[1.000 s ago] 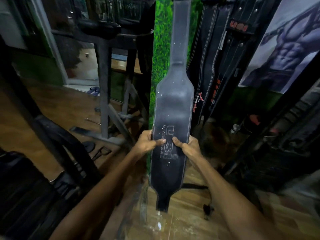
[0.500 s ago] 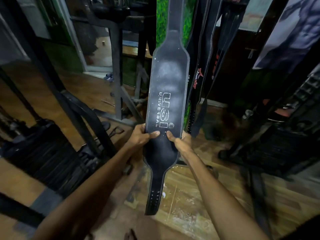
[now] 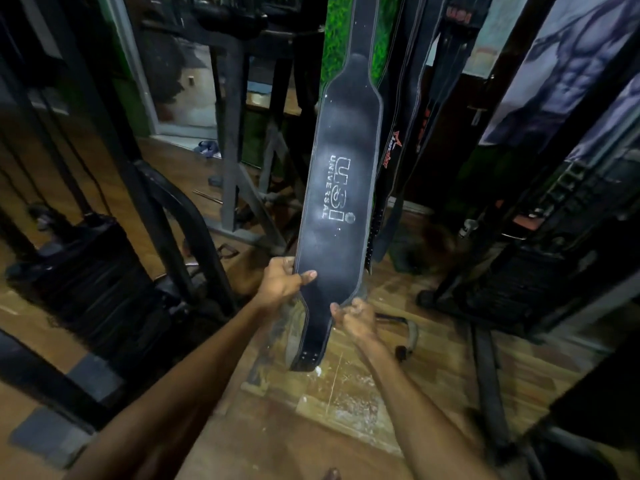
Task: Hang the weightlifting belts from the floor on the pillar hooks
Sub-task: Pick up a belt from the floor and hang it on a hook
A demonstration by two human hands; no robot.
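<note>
Weightlifting belt (image 3: pixel 341 188) hangs upright in front of the pillar beside other hung belts (image 3: pixel 405 140), left hand (image 3: pixel 282 282) pinching its lower edge, right hand (image 3: pixel 356 318) loosely curled just touching, so letting go seems next.

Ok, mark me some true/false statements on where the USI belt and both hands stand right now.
1. The USI belt hangs vertically, its top out of frame. True.
2. The left hand grips the belt's left edge, thumb on its face. True.
3. The right hand is up at the printed logo. False: it is down at the belt's narrowing lower part, below the logo.
4. No other belts hang nearby. False: other belts hang just right of it.
5. The belt's lower tip lies on the floor. False: it hangs above the wooden floor.
</note>
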